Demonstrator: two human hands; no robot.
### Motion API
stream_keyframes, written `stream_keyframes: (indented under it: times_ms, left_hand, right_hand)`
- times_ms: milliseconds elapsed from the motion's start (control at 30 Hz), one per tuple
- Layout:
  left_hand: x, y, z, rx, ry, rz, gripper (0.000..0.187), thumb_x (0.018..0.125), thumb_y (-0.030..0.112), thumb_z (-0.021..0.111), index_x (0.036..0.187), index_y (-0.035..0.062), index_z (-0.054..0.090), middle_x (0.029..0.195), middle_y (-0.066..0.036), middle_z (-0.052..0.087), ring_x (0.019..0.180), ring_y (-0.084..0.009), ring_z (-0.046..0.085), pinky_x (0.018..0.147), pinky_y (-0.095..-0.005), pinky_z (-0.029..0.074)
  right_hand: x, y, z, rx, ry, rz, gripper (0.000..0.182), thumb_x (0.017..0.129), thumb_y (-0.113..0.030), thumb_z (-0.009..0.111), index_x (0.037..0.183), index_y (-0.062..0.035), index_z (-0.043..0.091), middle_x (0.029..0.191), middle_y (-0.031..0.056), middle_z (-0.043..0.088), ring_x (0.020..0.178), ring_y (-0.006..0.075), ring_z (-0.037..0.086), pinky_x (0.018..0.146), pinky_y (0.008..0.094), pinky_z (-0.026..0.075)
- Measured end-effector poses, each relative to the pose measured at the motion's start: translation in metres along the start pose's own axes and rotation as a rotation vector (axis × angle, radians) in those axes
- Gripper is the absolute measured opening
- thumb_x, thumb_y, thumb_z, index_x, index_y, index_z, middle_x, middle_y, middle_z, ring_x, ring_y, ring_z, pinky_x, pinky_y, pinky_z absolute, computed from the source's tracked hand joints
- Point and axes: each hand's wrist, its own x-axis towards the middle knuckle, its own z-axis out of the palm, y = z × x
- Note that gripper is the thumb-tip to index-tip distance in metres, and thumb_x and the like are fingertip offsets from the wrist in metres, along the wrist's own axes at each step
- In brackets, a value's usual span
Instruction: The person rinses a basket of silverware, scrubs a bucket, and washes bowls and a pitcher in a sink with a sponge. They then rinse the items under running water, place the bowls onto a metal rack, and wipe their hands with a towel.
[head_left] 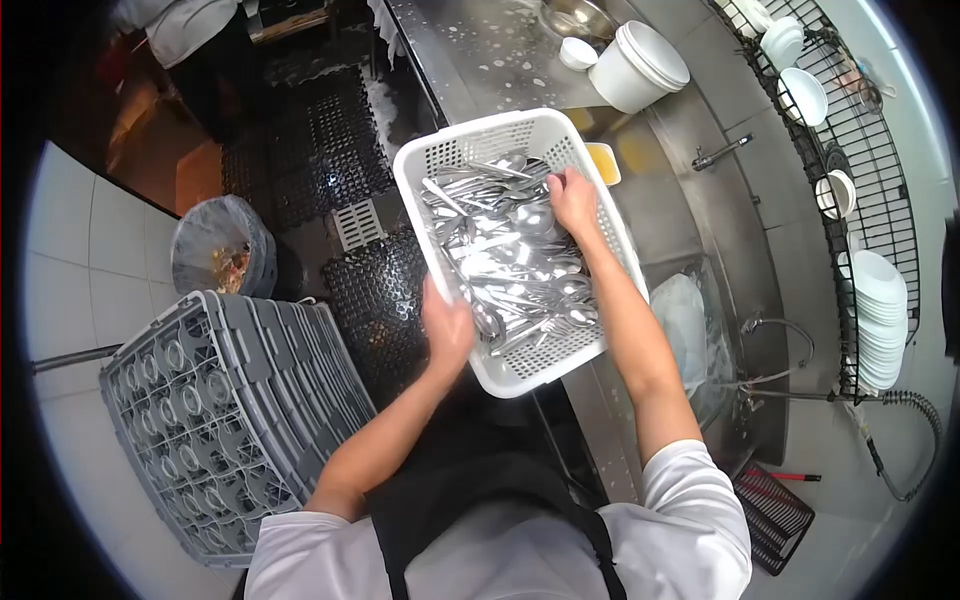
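Observation:
A white perforated plastic basket (570, 368) full of metal cutlery (515, 250) is tilted in front of me, its far end over the edge of the steel counter. My left hand (447, 325) grips the basket's left side, fingers partly hidden by the rim and slightly blurred. My right hand (573, 203) is inside the upper right of the basket, its fingers closed at the spoons and forks; what they hold, if anything, is too small to name.
Beyond the basket, a white bucket (640, 68) and small bowl (577, 54) stand on the counter (470, 60). Stacked glass racks (190, 430) and a lined bin (222, 250) are left. A plate rack (895, 180), tap (722, 152) and spray hose (925, 415) are right. Another person (190, 30) stands far left.

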Motion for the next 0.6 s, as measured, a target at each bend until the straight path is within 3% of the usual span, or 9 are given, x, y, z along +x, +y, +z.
stream_keyframes:
  times_ms: [167,467,567,600]
  left_hand:
    - [0.007,-0.001,0.002,-0.033,-0.008,0.072,0.043,0.072,-0.007,0.039,0.115,-0.0037,0.047,0.098,-0.019,0.056,0.091,-0.0289,0.057,0.084,-0.0347,0.043]
    - [0.003,-0.001,0.001,-0.054,-0.004,0.076,0.045,0.070,-0.006,0.039,0.115,-0.0045,0.047,0.096,-0.019,0.056,0.090,-0.0269,0.056,0.084,-0.0343,0.043]
    - [0.002,0.001,0.001,-0.071,-0.014,0.080,0.044,0.070,-0.006,0.038,0.113,-0.0052,0.047,0.096,-0.019,0.056,0.089,-0.0277,0.056,0.084,-0.0351,0.043]
    - [0.001,0.002,0.000,-0.053,-0.019,0.070,0.044,0.070,-0.006,0.039,0.113,-0.0053,0.047,0.096,-0.019,0.055,0.089,-0.0283,0.056,0.084,-0.0353,0.043]
  right_hand:
    - [0.001,-0.007,0.001,0.105,0.074,-0.048,0.029,0.080,-0.025,0.060,0.088,0.0026,0.061,0.080,0.0232,0.064,0.078,0.0394,0.062,0.072,0.0444,0.048]
    - [0.007,-0.005,0.006,-0.096,0.042,0.030,0.024,0.079,-0.019,0.054,0.086,0.0021,0.061,0.081,0.0245,0.063,0.079,0.0410,0.061,0.073,0.0450,0.047]
    - [0.007,0.009,0.016,0.028,0.198,-0.212,0.020,0.082,-0.015,0.052,0.089,0.0015,0.060,0.074,0.0224,0.063,0.069,0.0358,0.063,0.066,0.0437,0.048]
    - [0.006,0.009,0.017,0.121,0.163,-0.152,0.018,0.083,-0.013,0.051,0.090,0.0011,0.060,0.075,0.0236,0.062,0.072,0.0384,0.062,0.068,0.0448,0.047]
